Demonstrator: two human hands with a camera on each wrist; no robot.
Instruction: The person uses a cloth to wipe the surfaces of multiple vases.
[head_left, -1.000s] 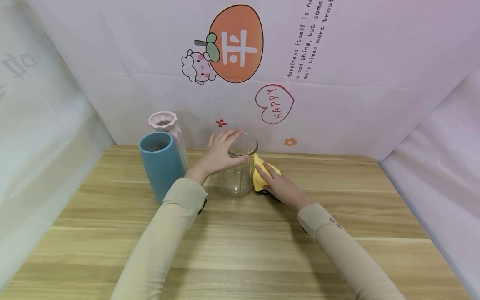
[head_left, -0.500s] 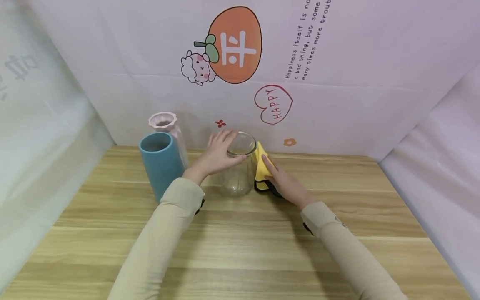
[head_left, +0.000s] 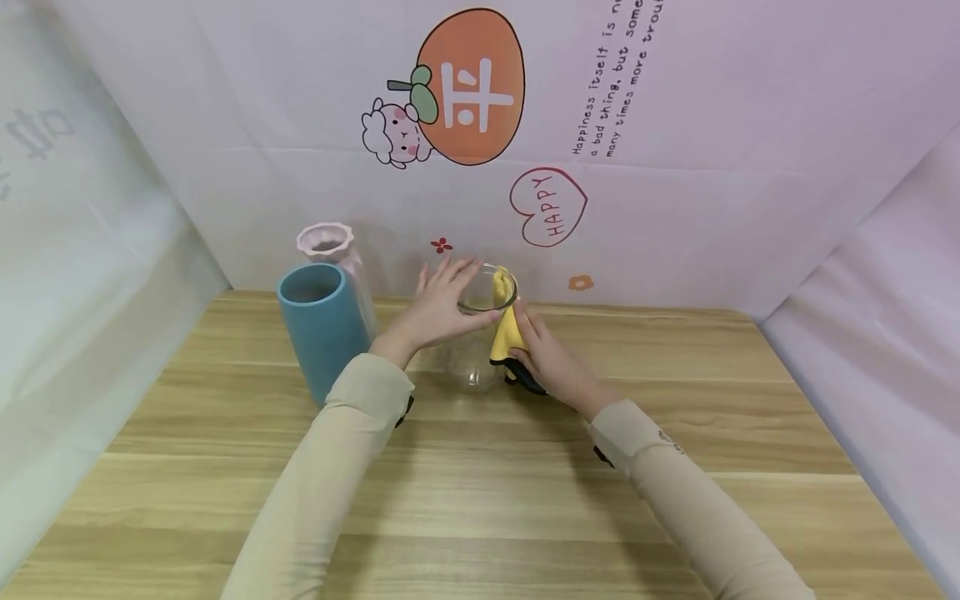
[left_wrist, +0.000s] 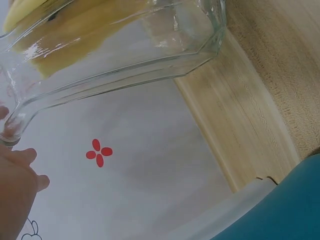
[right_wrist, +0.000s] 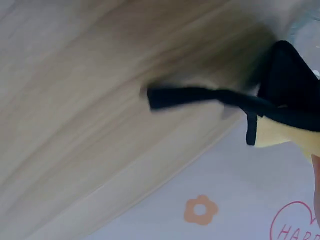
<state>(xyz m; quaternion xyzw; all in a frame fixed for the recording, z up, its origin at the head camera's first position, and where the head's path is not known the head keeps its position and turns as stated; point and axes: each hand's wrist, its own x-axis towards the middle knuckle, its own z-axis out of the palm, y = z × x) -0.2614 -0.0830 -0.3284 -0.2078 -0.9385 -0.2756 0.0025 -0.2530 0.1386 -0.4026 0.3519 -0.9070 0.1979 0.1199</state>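
A clear glass vase (head_left: 472, 371) with angular sides stands upright near the back wall in the head view. My left hand (head_left: 435, 312) grips it by the rim, thumb at the front and fingers round the far left side. To its right, my right hand (head_left: 555, 367) holds a yellow cloth (head_left: 507, 333) with black edging against the vase's right side. In the left wrist view, the cloth shows yellow through the glass wall (left_wrist: 125, 75). The right wrist view shows the cloth's dark underside (right_wrist: 292, 85) and a loose black edge; most of the right hand is out of that view.
A tall blue vase (head_left: 326, 342) stands left of my left forearm. Close behind it is a pale pink vase (head_left: 358, 283) with a scalloped rim. A white printed sheet (head_left: 675, 242) hangs along the back of the wooden table (head_left: 480, 500).
My right hand dips, then rises slightly and moves left with the cloth, which now reaches higher, up to the vase's rim. My left hand keeps its grip, and the vase stays nearly in place.
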